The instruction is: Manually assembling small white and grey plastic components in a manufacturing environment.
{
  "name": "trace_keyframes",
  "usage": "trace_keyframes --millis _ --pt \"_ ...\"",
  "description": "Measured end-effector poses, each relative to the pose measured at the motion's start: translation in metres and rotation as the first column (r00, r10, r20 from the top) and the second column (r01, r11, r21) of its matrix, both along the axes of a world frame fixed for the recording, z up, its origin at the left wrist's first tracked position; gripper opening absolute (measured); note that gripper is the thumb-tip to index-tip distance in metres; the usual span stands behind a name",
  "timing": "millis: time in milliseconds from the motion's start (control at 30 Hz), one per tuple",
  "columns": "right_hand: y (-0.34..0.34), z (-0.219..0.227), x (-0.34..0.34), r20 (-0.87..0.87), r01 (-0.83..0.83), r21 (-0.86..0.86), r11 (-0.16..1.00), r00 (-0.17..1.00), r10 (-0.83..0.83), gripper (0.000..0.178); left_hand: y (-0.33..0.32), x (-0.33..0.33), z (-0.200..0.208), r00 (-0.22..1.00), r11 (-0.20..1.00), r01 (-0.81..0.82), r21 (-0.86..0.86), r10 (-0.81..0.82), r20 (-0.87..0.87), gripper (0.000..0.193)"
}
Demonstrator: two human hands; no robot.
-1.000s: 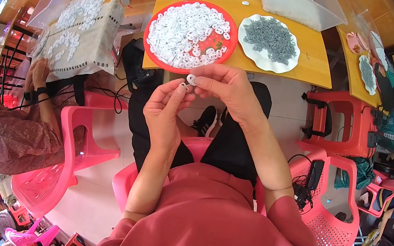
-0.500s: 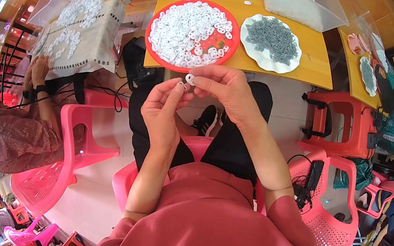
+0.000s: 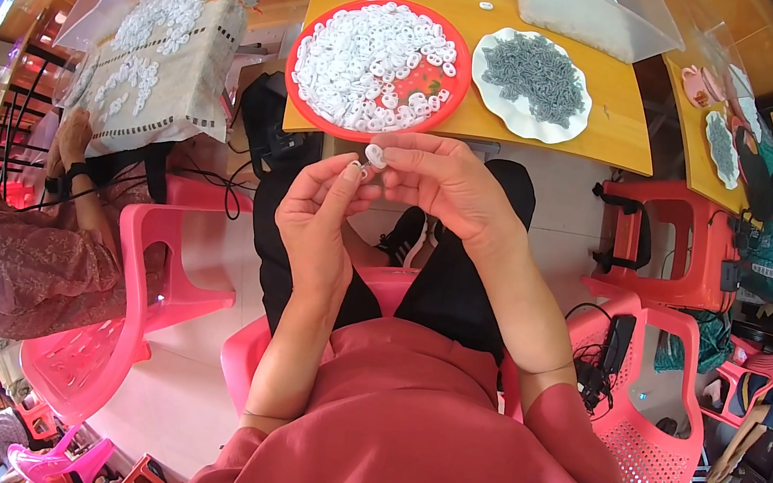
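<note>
Just in front of the table edge, my two hands are close together over my lap. Between the thumb and fingers of my right hand point(image 3: 458, 187) is a small white oval plastic piece with holes point(image 3: 376, 155). My left hand point(image 3: 318, 222) pinches a small, pale, ring-like piece point(image 3: 355, 169), partly covered by its fingertips. The two pieces are very near each other; whether they touch I cannot tell. Beyond my hands, a round red tray point(image 3: 462, 79) bears a heap of similar white pieces. To its right, a scalloped white plate point(image 3: 507, 122) carries many small grey pieces.
Translucent bins point(image 3: 586, 18) with white pieces stand at the table's back. A lone white piece point(image 3: 486, 5) lies near them. At left, another person point(image 3: 38, 262) sits by a cloth-covered table point(image 3: 187, 75). Pink chairs point(image 3: 647, 426) flank me, and a red stool point(image 3: 679, 199) stands at right.
My right hand has turned slightly, tilting the white oval piece and showing more of it. My left hand stays almost where it was.
</note>
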State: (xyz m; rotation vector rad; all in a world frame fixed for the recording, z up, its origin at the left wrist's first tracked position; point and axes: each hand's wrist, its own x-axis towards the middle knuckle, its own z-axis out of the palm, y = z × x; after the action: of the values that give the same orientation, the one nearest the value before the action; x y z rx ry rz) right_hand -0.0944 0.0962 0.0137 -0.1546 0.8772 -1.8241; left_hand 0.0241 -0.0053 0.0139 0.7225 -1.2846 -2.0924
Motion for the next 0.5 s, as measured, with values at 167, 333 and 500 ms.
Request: trace_keyframes --millis 167,333,500 --pt "0.000 0.002 0.001 0.010 0.000 0.000 1.000 1.000 0.000 0.026 0.000 0.000 0.002 1.000 1.000 -0.010 -0.019 0.010 -0.005 0.016" --pt "-0.001 0.005 0.006 -0.155 0.087 0.038 0.995 0.985 -0.080 0.025 0.001 0.000 0.002 1.000 0.999 -0.019 -0.039 0.019 0.003 0.017" --pt "-0.003 0.008 0.010 -0.273 0.121 0.054 0.991 0.956 -0.102 0.024 0.000 0.000 0.000 1.000 0.998 -0.023 -0.062 0.023 0.000 0.017"
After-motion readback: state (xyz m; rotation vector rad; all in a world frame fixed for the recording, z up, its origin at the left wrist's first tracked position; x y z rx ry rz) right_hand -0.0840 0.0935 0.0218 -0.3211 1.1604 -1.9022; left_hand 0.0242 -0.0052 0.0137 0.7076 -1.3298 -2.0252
